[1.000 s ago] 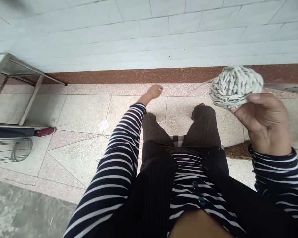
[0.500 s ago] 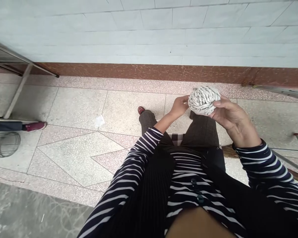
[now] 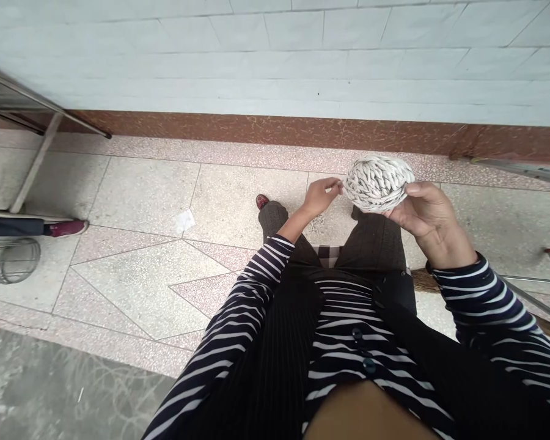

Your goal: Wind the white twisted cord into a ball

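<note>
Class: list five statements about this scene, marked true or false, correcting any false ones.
1. The right hand holds a pale braided bundle. True.
2. A white scrap lies on the floor. True.
3. The left hand lies flat on the floor. False: the left hand is raised beside the bundle.
4. The sleeves are plain white. False: the sleeves are dark with white stripes.
5. A dark red shoe shows near the picture's left edge. True.

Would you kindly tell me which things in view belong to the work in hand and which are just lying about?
Work:
Braided white bundle, held in the right hand, the left hand beside it

Apparently lying about:
White scrap on the floor
Brown bristles, partly hidden
</note>
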`<state>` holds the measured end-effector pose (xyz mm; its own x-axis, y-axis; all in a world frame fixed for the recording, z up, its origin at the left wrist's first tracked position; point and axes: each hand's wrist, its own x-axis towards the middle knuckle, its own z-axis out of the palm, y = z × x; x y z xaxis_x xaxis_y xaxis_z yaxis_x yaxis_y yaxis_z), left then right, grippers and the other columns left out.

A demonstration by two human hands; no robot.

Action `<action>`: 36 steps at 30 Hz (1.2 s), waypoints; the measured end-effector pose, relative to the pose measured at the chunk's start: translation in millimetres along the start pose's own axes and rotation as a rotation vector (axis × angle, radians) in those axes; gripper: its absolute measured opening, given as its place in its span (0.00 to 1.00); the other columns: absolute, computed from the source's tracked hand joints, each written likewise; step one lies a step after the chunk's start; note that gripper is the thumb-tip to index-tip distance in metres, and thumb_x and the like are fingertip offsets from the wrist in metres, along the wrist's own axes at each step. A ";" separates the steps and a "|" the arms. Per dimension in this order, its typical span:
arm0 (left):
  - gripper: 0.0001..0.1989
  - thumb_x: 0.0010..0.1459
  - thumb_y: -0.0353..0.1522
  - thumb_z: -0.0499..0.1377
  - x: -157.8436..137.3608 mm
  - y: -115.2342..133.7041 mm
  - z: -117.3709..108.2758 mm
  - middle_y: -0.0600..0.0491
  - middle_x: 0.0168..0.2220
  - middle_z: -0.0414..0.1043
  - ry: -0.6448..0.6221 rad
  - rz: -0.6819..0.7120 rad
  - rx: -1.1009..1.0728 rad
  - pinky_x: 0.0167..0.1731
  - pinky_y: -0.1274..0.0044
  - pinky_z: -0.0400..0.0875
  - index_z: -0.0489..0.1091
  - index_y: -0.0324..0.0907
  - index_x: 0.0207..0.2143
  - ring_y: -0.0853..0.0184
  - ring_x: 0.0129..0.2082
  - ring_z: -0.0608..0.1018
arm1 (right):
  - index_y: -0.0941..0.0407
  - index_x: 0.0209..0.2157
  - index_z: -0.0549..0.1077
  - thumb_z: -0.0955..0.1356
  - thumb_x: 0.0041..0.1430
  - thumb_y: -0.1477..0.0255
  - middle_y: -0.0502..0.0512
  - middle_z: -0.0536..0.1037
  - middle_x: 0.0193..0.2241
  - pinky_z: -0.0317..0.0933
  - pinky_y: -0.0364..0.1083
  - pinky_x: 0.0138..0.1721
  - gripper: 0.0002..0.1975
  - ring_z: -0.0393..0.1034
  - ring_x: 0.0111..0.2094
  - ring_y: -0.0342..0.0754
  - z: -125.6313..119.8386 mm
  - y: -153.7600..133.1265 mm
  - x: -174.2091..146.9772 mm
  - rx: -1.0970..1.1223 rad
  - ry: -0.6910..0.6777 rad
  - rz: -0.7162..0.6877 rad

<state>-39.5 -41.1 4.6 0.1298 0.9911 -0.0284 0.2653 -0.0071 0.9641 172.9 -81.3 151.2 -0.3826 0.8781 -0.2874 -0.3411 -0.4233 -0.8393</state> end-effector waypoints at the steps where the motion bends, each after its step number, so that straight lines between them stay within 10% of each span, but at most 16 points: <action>1: 0.10 0.66 0.27 0.59 -6.0 0.2 3.9 0.51 0.37 0.85 -0.046 -0.032 -0.029 0.54 0.72 0.74 0.80 0.40 0.34 0.64 0.43 0.84 | 0.50 0.51 0.75 0.79 0.41 0.64 0.61 0.82 0.52 0.75 0.70 0.60 0.32 0.70 0.67 0.70 1.7 -2.9 1.6 0.001 0.018 -0.023; 8: 0.09 0.64 0.27 0.58 -41.7 -0.3 19.3 0.53 0.30 0.81 -0.257 -0.158 -0.301 0.52 0.75 0.73 0.77 0.39 0.33 0.68 0.39 0.82 | 0.49 0.46 0.71 0.80 0.39 0.66 0.56 0.80 0.48 0.75 0.59 0.53 0.30 0.74 0.56 0.60 -6.0 -10.4 32.7 -0.100 0.195 -0.232; 15: 0.12 0.66 0.30 0.57 -73.6 10.6 -4.4 0.54 0.31 0.82 -0.430 -0.140 0.001 0.47 0.76 0.72 0.78 0.40 0.31 0.69 0.36 0.81 | 0.53 0.48 0.68 0.81 0.31 0.69 0.59 0.73 0.51 0.65 0.64 0.64 0.39 0.68 0.52 0.58 -60.5 16.2 77.8 -0.775 0.520 -0.630; 20: 0.18 0.71 0.35 0.58 -61.4 44.1 -28.1 0.55 0.30 0.81 -0.376 0.060 0.239 0.57 0.70 0.72 0.76 0.43 0.27 0.67 0.35 0.79 | 0.52 0.51 0.73 0.81 0.34 0.68 0.63 0.70 0.55 0.60 0.70 0.69 0.37 0.64 0.62 0.70 -80.3 57.2 81.7 -1.102 0.389 -0.329; 26: 0.17 0.73 0.34 0.59 -25.8 50.1 -46.3 0.57 0.31 0.81 -0.276 0.138 0.352 0.74 0.62 0.57 0.76 0.44 0.28 0.66 0.35 0.78 | 0.55 0.46 0.80 0.82 0.31 0.63 0.58 0.79 0.46 0.64 0.65 0.66 0.35 0.73 0.55 0.67 -71.7 87.6 57.0 -0.696 0.013 0.078; 36: 0.18 0.73 0.33 0.56 -40.0 33.2 -15.3 0.50 0.29 0.78 -0.117 0.049 0.426 0.56 0.67 0.70 0.76 0.43 0.29 0.60 0.36 0.76 | 0.53 0.51 0.81 0.86 0.39 0.58 0.58 0.83 0.50 0.71 0.57 0.58 0.36 0.76 0.53 0.60 -37.9 89.9 27.2 -0.345 -0.041 0.225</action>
<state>-50.5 -79.0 41.8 0.2523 0.9669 -0.0389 0.6230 -0.1316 0.7711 164.3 -86.9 50.4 -0.4514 0.7595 -0.4683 0.0601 -0.4978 -0.8652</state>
